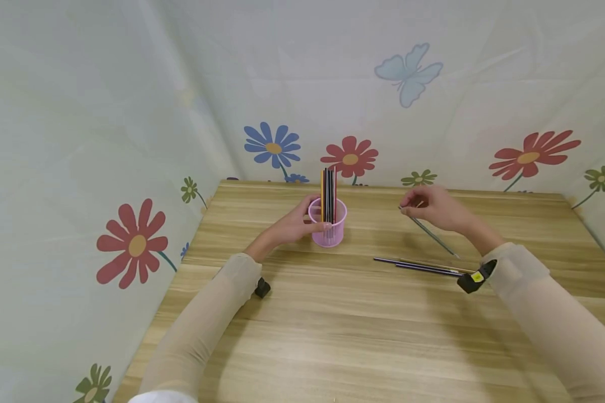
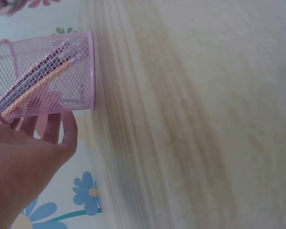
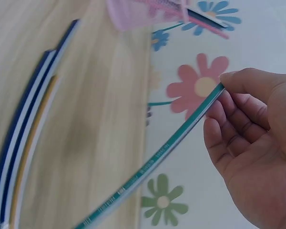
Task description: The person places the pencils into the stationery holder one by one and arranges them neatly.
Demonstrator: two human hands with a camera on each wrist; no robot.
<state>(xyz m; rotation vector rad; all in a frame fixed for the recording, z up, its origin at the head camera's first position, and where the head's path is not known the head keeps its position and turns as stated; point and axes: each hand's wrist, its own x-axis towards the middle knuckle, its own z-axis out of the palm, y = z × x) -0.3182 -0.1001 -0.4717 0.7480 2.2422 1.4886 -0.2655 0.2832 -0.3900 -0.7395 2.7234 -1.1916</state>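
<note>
My left hand (image 1: 293, 225) grips the side of a pink mesh pen cup (image 1: 336, 236), thumb at the front and fingers behind. The cup stands upright on the table and holds several pencils (image 1: 329, 193), among them yellow, black and red ones. To the right, my right hand (image 1: 441, 208) pinches one end of a green pencil (image 3: 157, 156) between thumb and forefinger. That pencil slants down towards the table; whether its lower tip touches the wood I cannot tell. Below it, dark blue pencils (image 1: 423, 269) and a yellow pencil (image 3: 35, 138) lie side by side, partly behind the right wrist camera.
Both hands work over a wood-grain table (image 1: 302, 336). Its back edge meets a pale curtain (image 1: 333, 84) printed with flowers and a butterfly, which also hangs along the left side. A black wrist camera (image 1: 476, 277) sits low over the loose pencils.
</note>
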